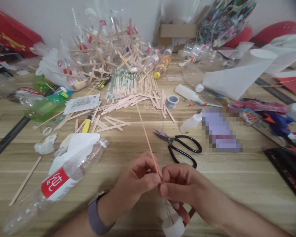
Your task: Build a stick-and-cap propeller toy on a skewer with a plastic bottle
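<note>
A long thin wooden stick (145, 130) slants up and away from my hands over the table. My left hand (139, 179), with a purple watch band at its wrist, pinches it low down. Thumb and forefinger of my right hand (185, 187) are closed at its lower part, fingertips touching the left ones. Below them, a white round piece (173, 227) with thin strands or sticks rising from it sits by the right hand's lower fingers; how it joins the stick is hidden. Black-handled scissors (171, 141) lie just beyond my right hand, blades slightly apart.
A clear plastic bottle (75, 172) with a red label lies at left. Flat craft sticks (113, 123) and skewers (149, 82) are heaped farther back. White glue bottles (191, 122), a grey spool (172, 101), a yellow cutter (86, 125) and a paper cone (234, 75) stand or lie around.
</note>
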The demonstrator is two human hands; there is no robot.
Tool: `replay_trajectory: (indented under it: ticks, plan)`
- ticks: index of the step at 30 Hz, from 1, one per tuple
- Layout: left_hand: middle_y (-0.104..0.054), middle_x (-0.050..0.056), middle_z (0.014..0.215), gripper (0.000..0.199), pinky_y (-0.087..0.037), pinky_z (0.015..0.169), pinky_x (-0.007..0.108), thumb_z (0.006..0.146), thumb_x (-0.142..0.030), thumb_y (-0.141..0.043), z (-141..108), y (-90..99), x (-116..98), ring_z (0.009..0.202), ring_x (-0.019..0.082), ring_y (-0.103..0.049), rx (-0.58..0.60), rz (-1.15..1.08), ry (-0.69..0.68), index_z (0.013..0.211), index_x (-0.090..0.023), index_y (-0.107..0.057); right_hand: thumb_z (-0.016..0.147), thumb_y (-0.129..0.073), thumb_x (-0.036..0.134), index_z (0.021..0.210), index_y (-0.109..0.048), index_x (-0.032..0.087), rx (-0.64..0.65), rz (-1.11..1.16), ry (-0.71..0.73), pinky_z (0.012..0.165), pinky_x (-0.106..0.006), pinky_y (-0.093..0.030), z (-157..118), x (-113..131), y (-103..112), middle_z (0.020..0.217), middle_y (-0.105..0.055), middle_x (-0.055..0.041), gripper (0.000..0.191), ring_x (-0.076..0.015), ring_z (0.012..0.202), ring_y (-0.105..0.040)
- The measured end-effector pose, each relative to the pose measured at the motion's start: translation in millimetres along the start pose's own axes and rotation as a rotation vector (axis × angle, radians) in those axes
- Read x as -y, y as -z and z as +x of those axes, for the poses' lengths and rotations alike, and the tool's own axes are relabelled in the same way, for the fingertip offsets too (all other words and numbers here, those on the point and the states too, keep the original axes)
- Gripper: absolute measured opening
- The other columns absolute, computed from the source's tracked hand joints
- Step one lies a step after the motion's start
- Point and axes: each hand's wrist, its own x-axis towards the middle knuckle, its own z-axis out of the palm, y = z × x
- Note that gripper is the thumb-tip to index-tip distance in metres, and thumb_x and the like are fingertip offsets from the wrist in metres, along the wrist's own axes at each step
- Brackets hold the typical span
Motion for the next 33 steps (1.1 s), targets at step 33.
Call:
replay_trajectory:
  ticks: [33]
  plan:
    - [-0.052,0.0,0.08,0.019,-0.042,0.061,0.021,0.064,-0.031,-0.084,0.1,-1.5,-5.7,0.066,0.009,-0.052,-0.035,-0.159,0.117,0.066,-0.018,-0.071,0.075,-0.075,0.041,0.073,-0.064,0.012,0.08,0.05,0.01,0.031,-0.01,-0.031,-3.0,0.3,-2.6,0.049,-0.055,0.0056,0.031,-0.0019,0.033,-0.045]
